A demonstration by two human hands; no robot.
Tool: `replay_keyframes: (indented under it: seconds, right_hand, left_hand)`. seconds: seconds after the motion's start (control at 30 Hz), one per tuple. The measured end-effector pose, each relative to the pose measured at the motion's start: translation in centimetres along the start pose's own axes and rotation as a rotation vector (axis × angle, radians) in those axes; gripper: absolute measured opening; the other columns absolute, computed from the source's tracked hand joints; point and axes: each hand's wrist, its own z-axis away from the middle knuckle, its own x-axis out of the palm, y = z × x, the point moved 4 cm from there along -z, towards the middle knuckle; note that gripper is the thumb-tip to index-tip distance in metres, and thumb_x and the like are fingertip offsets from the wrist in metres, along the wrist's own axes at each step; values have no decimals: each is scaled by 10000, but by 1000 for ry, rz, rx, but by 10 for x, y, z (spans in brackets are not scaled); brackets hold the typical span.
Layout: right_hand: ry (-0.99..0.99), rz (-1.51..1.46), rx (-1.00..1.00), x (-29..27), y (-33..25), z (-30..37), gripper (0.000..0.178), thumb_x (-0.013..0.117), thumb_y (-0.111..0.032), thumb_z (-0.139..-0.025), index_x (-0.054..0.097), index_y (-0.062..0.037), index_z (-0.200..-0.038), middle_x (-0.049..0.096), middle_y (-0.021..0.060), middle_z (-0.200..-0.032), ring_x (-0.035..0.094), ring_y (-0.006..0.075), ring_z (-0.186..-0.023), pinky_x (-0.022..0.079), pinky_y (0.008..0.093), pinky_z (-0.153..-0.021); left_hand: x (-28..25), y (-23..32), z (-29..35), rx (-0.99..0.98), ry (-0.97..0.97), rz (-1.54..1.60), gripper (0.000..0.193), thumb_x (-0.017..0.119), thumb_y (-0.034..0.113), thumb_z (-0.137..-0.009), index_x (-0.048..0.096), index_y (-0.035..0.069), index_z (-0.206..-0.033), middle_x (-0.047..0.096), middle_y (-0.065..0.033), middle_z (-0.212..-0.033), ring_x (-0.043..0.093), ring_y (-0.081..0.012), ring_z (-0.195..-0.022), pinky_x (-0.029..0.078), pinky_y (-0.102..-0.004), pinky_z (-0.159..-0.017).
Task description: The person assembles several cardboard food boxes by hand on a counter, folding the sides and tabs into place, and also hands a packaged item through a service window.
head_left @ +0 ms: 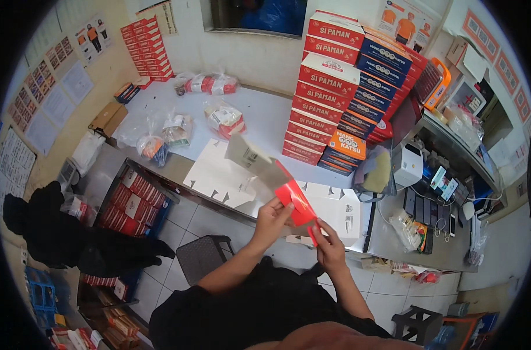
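A partly folded red and white cardboard box (296, 201) is between my hands, above the near edge of the table. My left hand (271, 220) grips its red side, the thumb lying on the panel. On the box's near right corner, the fingers of my right hand (329, 248) pinch a red flap. The box's pale inner panel stands up at its far left end. Under it lie flat, unfolded cardboard box sheets (216, 169), white side up, and another white sheet (342, 219) is by my right hand.
Tall stacks of red boxes (319, 100) and dark blue boxes (376, 81) stand at the table's right back. Tied plastic bags (224, 118) sit on the white table (259, 111). A stool (204, 256) is at my left, phones (435, 210) on the right counter.
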Motion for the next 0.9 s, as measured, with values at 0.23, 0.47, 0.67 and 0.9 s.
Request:
replay_keyframes:
  seconds: [0.23,0.47,0.67,0.9]
  right_hand:
    - [4,133,26,-11,-8,-42,476,748,1,-824,684,-118,-1280,587,134,-1136,632,290,-1028,638,350,-793]
    - [-66,138,-93,-13,-5,-38,439,813,-78,-771,723,-115,-1199,617,128,-1086,638,282,-1023,608,358,-789]
    - [20,188,-105,-11,-6,-42,371,879,-205,-706,724,-88,-1021,653,111,-1064,663,278,-987,583,344,-766]
    - [-283,-75,201,-12,5,-58,258,803,-230,-847,643,-61,-958,700,161,-1191,730,318,-904,595,385,-764]
  left_hand:
    - [2,-4,11,-121,-103,-140,322,699,59,-948,597,-47,-1235,719,-103,-1103,697,-125,-957,563,-264,-813]
    - [-3,6,14,-3,-118,-162,257,669,24,-957,608,-61,-1192,718,-117,-1105,703,-145,-973,565,-268,-834]
    - [1,-1,23,-75,-130,-275,255,680,40,-947,617,-69,-1169,721,-128,-1102,707,-148,-962,556,-267,-836]
    - [-12,-1,21,-255,-539,-240,666,647,218,-995,277,-11,-1499,672,-78,-1103,674,-158,-1000,534,-274,-848]
